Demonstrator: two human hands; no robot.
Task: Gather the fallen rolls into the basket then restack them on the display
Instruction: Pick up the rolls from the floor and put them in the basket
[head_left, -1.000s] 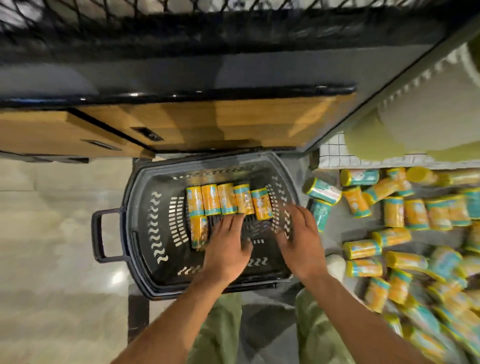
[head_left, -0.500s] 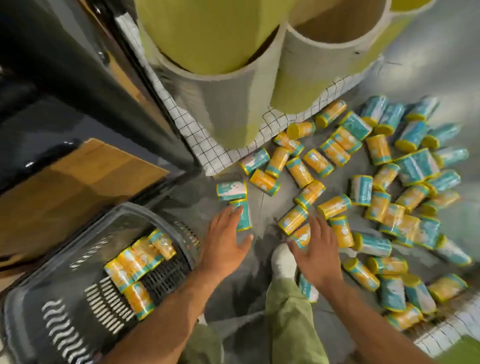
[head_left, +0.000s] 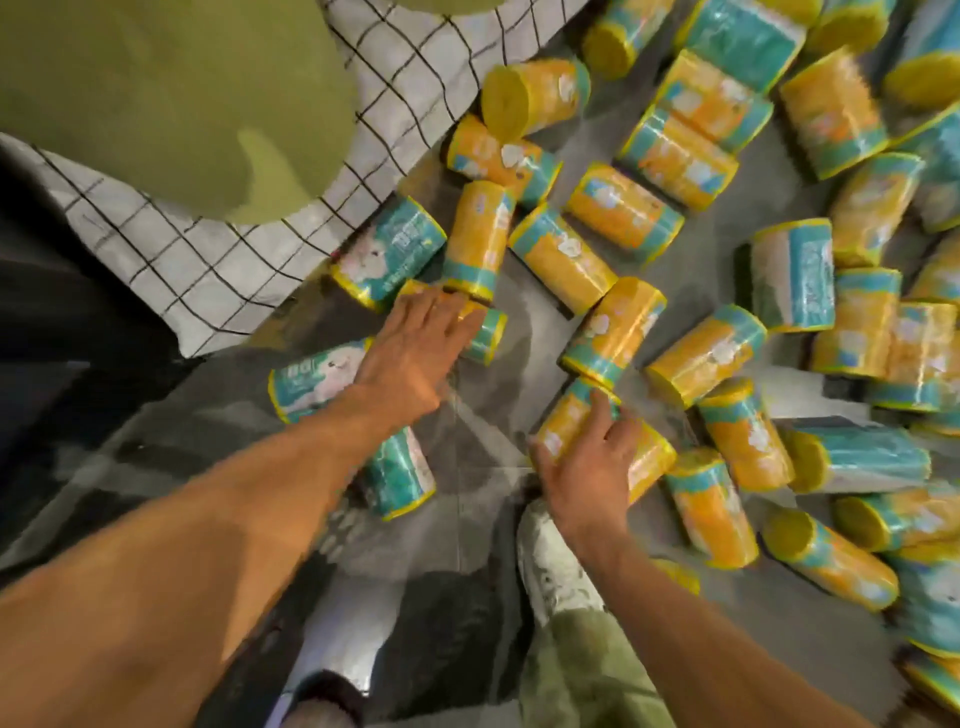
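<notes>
The right hand's fingers (head_left: 605, 415) were curled over the top of an orange roll (head_left: 563, 423) with the thumb against its near side, so the right hand (head_left: 587, 467) gripped that roll where it lay on the floor (head_left: 483, 384), not plainly lifted. The left hand's fingers (head_left: 447, 317) were stretched almost straight and close together, laid across a teal-ended roll (head_left: 485, 335) just below the checked cloth (head_left: 208, 260). The left hand (head_left: 410, 358) touched it but had no closed hold on it.

Around both hands the fallen rolls (head_left: 623, 221) lay on their sides in a loose scatter, many touching, some orange and some teal (head_left: 389, 249). A white shoe (head_left: 550, 566) stood among them. The basket was out of view, and the green drum (head_left: 156, 78) on the cloth held no rolls that could be seen.

This looked like the gathering step, with most of the pile not yet picked up. The next move probably called for the left fingers to close round their roll, then both hands to lift clear without knocking neighbours and carry across to the basket.

The wrappers showed a white cartoon figure and a few pale characters; blur made none of it readable, and no brand could be made out.
</notes>
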